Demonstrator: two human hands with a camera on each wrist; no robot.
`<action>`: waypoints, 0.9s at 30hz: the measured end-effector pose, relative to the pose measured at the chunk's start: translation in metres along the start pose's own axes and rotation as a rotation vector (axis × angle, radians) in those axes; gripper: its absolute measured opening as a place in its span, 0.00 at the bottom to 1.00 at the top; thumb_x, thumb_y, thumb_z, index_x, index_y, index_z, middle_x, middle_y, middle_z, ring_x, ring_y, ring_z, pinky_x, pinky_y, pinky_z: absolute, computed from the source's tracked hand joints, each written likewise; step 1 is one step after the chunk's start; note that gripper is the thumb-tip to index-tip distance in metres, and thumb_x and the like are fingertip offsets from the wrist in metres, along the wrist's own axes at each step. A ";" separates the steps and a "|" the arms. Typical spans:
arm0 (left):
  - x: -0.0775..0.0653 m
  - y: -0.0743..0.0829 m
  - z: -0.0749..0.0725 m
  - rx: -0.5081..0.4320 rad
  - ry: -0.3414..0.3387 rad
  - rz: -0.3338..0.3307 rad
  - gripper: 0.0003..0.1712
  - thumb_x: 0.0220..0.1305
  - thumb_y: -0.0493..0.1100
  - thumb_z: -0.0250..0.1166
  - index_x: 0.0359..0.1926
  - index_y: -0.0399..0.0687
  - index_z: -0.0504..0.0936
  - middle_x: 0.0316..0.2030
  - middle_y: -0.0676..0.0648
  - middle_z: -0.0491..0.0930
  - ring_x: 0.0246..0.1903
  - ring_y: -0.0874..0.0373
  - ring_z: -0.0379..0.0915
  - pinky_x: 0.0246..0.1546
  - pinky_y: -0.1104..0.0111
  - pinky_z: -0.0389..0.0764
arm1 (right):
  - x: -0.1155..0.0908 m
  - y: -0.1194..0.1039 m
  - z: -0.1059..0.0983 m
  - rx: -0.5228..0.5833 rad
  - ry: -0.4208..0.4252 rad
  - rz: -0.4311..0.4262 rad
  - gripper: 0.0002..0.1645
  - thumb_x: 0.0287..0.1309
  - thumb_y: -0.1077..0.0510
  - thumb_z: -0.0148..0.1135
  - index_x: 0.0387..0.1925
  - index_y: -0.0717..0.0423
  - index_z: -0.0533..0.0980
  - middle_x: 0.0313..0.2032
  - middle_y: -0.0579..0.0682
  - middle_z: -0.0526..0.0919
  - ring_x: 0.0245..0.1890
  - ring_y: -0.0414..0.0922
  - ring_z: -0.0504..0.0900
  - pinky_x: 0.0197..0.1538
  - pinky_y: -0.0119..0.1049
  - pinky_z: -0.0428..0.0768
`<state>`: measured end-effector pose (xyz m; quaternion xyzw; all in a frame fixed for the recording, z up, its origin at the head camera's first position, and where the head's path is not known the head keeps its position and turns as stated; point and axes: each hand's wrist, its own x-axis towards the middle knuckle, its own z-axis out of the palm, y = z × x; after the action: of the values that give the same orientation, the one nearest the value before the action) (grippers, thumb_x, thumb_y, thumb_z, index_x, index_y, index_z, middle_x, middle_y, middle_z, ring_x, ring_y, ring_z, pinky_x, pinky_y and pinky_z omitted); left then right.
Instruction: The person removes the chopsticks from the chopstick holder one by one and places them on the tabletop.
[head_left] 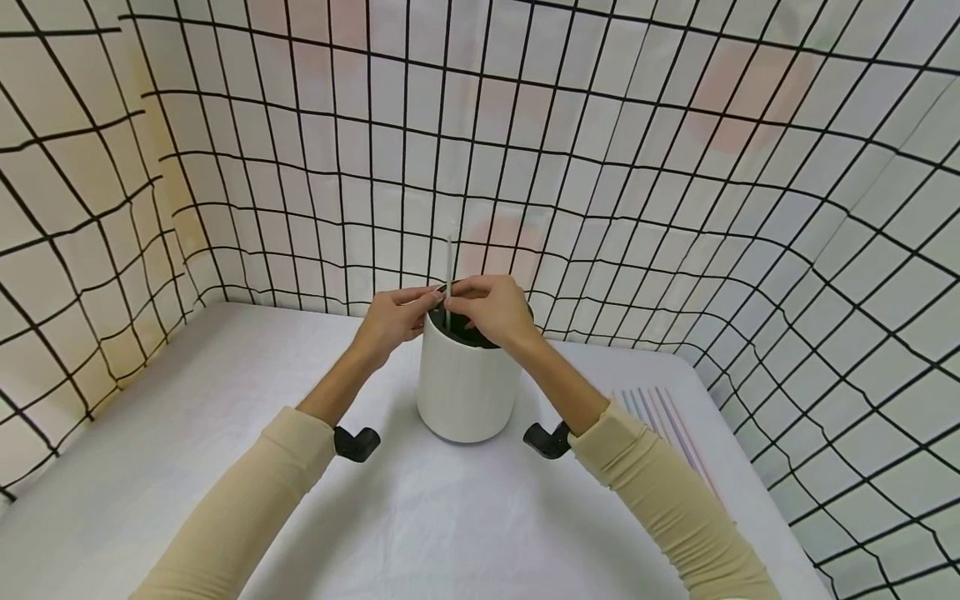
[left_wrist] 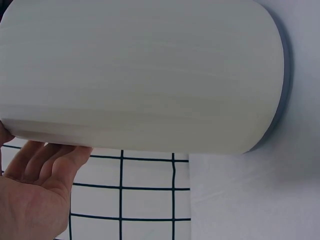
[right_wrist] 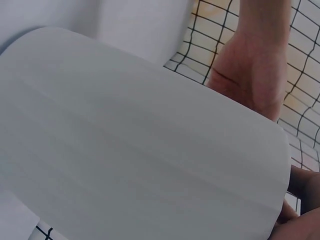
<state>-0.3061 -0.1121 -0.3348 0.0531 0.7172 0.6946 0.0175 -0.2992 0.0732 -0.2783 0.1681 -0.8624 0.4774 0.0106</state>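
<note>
A tall white cylindrical container point(head_left: 468, 392) with a dark inside stands on the table. At its left rim a thin pale stick point(head_left: 449, 258), shaped like a straw, points upward with its lower end inside the opening. My right hand point(head_left: 495, 310) reaches over the rim and pinches the stick between thumb and finger. At the back-left rim, my left hand point(head_left: 386, 323) has thumb and index finger together. Whether those fingertips also touch the stick is hidden. In the left wrist view, the other fingers point(left_wrist: 55, 162) of that hand bend beside the container wall point(left_wrist: 145, 80).
Several thin pastel sticks point(head_left: 666, 417) lie side by side on the white table point(head_left: 420, 533), right of the container and partly behind the right sleeve. Black wire mesh point(head_left: 360, 175) rises along the table's back and both sides. Both wrists carry black camera mounts point(head_left: 358, 444).
</note>
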 end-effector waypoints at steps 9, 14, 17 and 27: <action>0.001 -0.001 0.001 0.003 0.008 0.007 0.28 0.72 0.52 0.65 0.67 0.44 0.77 0.62 0.41 0.79 0.61 0.51 0.78 0.61 0.60 0.81 | -0.003 -0.003 -0.010 0.203 0.016 0.031 0.14 0.64 0.60 0.68 0.49 0.63 0.84 0.49 0.58 0.86 0.42 0.53 0.88 0.45 0.38 0.89; 0.002 -0.001 0.001 0.004 0.010 0.007 0.29 0.71 0.52 0.65 0.67 0.44 0.77 0.62 0.41 0.79 0.61 0.50 0.78 0.61 0.60 0.80 | -0.004 -0.008 -0.019 0.257 0.017 0.061 0.16 0.66 0.59 0.67 0.52 0.63 0.82 0.51 0.59 0.86 0.46 0.52 0.87 0.51 0.41 0.88; 0.002 -0.001 0.002 -0.002 0.009 0.007 0.29 0.71 0.52 0.65 0.67 0.44 0.77 0.62 0.41 0.80 0.61 0.50 0.78 0.61 0.59 0.80 | -0.005 -0.013 -0.026 0.262 0.019 0.056 0.15 0.67 0.59 0.66 0.52 0.62 0.82 0.53 0.60 0.86 0.47 0.51 0.88 0.53 0.42 0.87; 0.002 -0.002 0.003 0.001 0.016 -0.005 0.28 0.71 0.52 0.66 0.66 0.45 0.78 0.62 0.42 0.80 0.61 0.51 0.79 0.61 0.60 0.80 | -0.010 -0.027 -0.054 0.319 0.103 0.023 0.13 0.67 0.59 0.66 0.50 0.60 0.81 0.51 0.58 0.87 0.44 0.52 0.88 0.55 0.45 0.86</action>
<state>-0.3080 -0.1093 -0.3370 0.0457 0.7180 0.6945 0.0133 -0.2893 0.1075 -0.2290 0.1330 -0.7758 0.6163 0.0222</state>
